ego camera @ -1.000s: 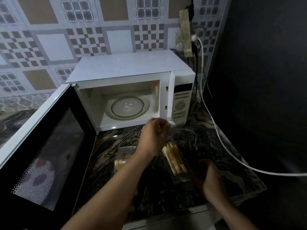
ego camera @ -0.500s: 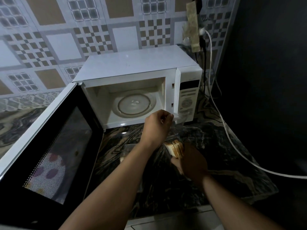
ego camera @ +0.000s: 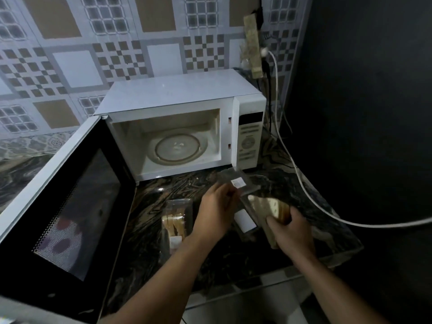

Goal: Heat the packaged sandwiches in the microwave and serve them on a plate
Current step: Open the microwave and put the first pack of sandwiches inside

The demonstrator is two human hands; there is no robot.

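My left grip (ego camera: 218,208) has peeled back the clear plastic lid (ego camera: 238,182) while my right grip (ego camera: 291,232) now clutches the bared triangular bread sandwiches (ego camera: 268,205), ready for the open white microwave (ego camera: 177,136).

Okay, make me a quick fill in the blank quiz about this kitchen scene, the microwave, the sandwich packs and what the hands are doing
1. The microwave door is ____.
2. The glass turntable inside has ____ on it.
3. The right hand holds the ____ from the opened pack.
4. The second pack, beside the left hand, lies on the ____.

Missing words: open; nothing; sandwich; counter
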